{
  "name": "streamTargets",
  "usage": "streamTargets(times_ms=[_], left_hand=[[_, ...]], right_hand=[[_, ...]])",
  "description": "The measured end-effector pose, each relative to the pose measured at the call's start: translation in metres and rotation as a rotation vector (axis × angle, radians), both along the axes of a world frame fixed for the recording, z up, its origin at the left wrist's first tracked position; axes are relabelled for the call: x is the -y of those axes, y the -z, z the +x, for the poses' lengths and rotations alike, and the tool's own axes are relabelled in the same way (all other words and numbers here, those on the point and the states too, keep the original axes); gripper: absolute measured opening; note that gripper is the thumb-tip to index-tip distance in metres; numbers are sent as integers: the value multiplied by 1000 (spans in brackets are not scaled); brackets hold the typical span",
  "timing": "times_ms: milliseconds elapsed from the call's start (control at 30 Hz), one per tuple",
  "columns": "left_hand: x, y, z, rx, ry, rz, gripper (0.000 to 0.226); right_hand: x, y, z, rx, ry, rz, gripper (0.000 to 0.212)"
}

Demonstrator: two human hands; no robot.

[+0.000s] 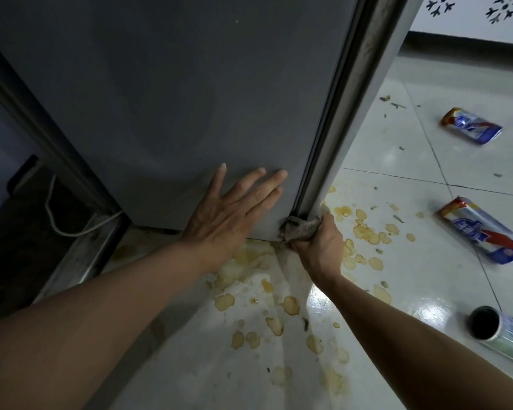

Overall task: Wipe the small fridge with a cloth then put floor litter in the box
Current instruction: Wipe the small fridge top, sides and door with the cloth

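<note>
Head view: right hand [314, 242] fist-clenched on a bunched cloth [301, 227], pressed to the bottom corner of the fridge [166, 108] at the door seam. Left hand [231, 208], just left of that grip, lies flat with fingers spread, bracing the panel. Cloth looks soft and limp, best kept wadded in the palm. Right of the grip, litter on the floor [427, 291]: two flattened cartons [483, 233], a can [504, 331]. All look light; pinch an edge. No box visible.

Left hand [231, 211]: we hold it flat, fingers straight and spread, palm pressed forward.
Right hand [314, 238]: we keep it fisted, fingers curled tight in a grip.
Forearms: both bare, reaching forward from the lower edge, converging.
</note>
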State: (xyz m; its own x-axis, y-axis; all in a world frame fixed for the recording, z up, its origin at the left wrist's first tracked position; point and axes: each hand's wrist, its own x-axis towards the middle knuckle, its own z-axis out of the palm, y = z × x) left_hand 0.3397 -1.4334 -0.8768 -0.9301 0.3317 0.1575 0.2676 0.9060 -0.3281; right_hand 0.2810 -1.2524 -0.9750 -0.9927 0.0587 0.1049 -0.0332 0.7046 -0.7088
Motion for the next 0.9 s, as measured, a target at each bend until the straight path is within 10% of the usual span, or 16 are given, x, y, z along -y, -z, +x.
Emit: streamTargets(times_ms=[600,900], left_hand=[[-22,-110,-4,-152,-92,105,94],[-26,-176,6,-249,2,271,60]], right_hand=[[-4,-168,-4,-337,32,-64,53],[-3,-260,-9,-425,62,-65,47]])
